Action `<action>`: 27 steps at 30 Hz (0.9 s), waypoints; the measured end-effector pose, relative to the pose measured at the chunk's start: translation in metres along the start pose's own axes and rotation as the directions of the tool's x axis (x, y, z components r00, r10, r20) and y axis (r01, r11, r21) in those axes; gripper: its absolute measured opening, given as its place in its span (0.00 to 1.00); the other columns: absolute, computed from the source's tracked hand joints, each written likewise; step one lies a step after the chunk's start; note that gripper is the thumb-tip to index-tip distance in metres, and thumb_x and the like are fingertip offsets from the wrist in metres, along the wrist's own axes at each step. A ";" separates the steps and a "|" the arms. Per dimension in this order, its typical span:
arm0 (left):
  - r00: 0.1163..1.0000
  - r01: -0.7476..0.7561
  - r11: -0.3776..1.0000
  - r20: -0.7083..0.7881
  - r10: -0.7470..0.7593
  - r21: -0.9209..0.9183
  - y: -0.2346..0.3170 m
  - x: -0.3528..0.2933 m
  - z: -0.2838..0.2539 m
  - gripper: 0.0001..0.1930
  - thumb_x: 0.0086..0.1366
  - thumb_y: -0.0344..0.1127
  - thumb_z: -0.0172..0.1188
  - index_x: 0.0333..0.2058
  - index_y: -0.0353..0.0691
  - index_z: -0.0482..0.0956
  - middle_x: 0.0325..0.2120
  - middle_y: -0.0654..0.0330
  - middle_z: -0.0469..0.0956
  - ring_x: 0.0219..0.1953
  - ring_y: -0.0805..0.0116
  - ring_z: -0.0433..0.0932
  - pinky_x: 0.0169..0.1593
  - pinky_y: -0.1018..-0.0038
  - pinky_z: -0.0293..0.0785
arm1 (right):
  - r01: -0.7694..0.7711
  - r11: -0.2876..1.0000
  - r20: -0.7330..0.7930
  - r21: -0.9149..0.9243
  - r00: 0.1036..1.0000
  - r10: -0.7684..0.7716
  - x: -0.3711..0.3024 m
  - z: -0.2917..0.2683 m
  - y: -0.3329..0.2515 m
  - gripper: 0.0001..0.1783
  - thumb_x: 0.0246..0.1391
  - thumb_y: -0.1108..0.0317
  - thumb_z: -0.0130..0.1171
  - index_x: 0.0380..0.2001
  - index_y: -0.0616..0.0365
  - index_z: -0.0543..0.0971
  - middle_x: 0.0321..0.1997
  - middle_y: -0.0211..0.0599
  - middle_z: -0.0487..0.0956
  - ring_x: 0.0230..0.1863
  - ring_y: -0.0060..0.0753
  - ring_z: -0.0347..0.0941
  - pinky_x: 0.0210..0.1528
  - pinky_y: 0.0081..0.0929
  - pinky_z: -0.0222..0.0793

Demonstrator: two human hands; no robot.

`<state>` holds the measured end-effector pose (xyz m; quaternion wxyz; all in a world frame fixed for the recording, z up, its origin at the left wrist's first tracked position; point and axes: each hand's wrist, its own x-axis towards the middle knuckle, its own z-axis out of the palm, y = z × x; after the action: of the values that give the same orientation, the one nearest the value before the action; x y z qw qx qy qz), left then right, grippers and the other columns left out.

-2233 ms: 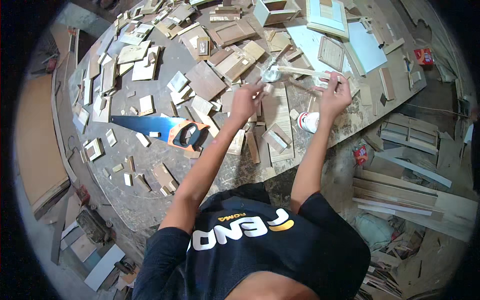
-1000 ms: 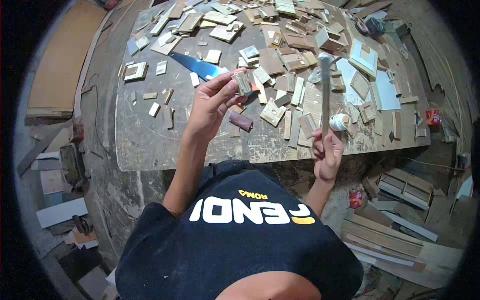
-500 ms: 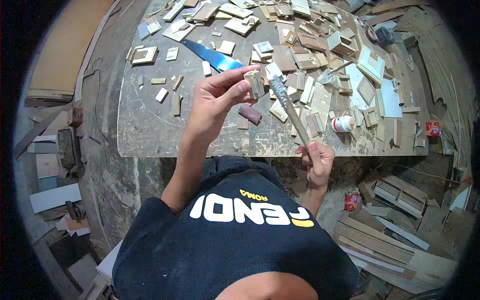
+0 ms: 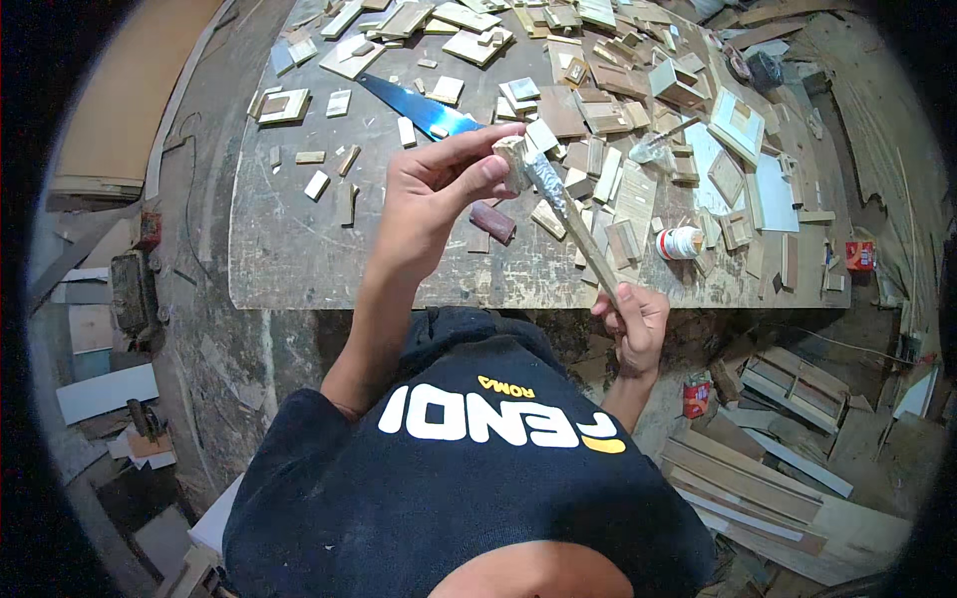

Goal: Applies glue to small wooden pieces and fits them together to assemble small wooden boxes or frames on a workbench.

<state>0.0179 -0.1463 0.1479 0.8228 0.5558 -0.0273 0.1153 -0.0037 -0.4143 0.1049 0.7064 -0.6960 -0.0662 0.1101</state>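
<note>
A black T-shirt [image 4: 449, 508] with short sleeves [image 4: 289, 429] bears thick white letters [image 4: 453, 419], a yellow accent [image 4: 603, 446] and smaller yellow letters [image 4: 506, 387]; dark cloth [image 4: 478, 326] shows beyond its hem. Left hand [image 4: 421, 204] and right hand [image 4: 640, 324] are bare.

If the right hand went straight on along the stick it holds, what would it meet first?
Likely the small wood block in the left hand, met by the tip of the stick in the right hand. Tip and block look touching or nearly so; depth is unclear.
</note>
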 end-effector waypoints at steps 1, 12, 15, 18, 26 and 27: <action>1.000 -0.013 1.000 -0.010 0.013 -0.010 0.000 0.001 0.002 0.17 0.64 0.31 0.60 0.51 0.35 0.77 0.38 0.57 0.81 0.34 0.74 0.81 0.31 0.80 0.81 | 0.024 1.000 0.023 -0.013 0.999 -0.024 0.001 -0.003 0.000 0.24 0.63 0.59 0.50 0.20 0.69 0.77 0.10 0.22 0.64 0.12 0.11 0.50 0.16 0.18 0.38; 0.997 0.079 0.995 0.005 -0.079 -0.063 -0.004 0.006 0.010 0.17 0.64 0.33 0.60 0.51 0.36 0.77 0.38 0.57 0.81 0.34 0.74 0.81 0.29 0.80 0.82 | 0.042 0.997 -0.039 -0.066 0.998 -0.044 0.000 -0.010 -0.011 0.23 0.62 0.59 0.51 0.21 0.70 0.78 0.12 0.23 0.65 0.14 0.11 0.52 0.18 0.18 0.41; 0.996 0.093 0.991 0.003 -0.093 -0.101 -0.003 0.009 0.008 0.17 0.64 0.34 0.61 0.51 0.36 0.77 0.39 0.56 0.81 0.35 0.73 0.81 0.32 0.79 0.82 | 0.096 0.983 -0.080 -0.158 0.991 -0.110 -0.005 -0.021 -0.013 0.21 0.61 0.59 0.53 0.25 0.69 0.79 0.16 0.26 0.70 0.17 0.13 0.57 0.21 0.17 0.47; 0.996 0.086 0.989 -0.006 -0.087 -0.123 -0.006 0.012 0.008 0.18 0.63 0.35 0.61 0.50 0.34 0.77 0.40 0.55 0.81 0.36 0.72 0.82 0.36 0.78 0.82 | 0.186 0.969 -0.100 -0.163 0.974 -0.204 -0.007 -0.030 -0.005 0.16 0.57 0.61 0.59 0.32 0.68 0.81 0.24 0.31 0.77 0.22 0.16 0.63 0.25 0.18 0.54; 0.996 0.089 0.985 0.007 -0.089 -0.146 -0.003 0.015 0.006 0.16 0.64 0.32 0.60 0.50 0.34 0.77 0.38 0.55 0.81 0.34 0.72 0.82 0.25 0.79 0.83 | 0.342 0.799 -0.159 -0.494 0.868 -0.470 0.001 -0.007 -0.028 0.13 0.49 0.69 0.66 0.36 0.68 0.81 0.23 0.29 0.74 0.22 0.16 0.61 0.25 0.15 0.53; 0.997 0.082 0.986 0.001 -0.083 -0.142 -0.001 0.015 0.006 0.16 0.64 0.32 0.60 0.50 0.34 0.77 0.38 0.55 0.81 0.34 0.72 0.82 0.26 0.80 0.83 | 0.354 0.789 -0.152 -0.501 0.862 -0.483 0.002 -0.005 -0.030 0.13 0.49 0.70 0.67 0.36 0.68 0.82 0.23 0.29 0.74 0.22 0.16 0.61 0.24 0.15 0.52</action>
<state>0.0334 -0.1496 0.1518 0.8644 0.4962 -0.0104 0.0802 0.0012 -0.4188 0.1343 0.5312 -0.8178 -0.1466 -0.1660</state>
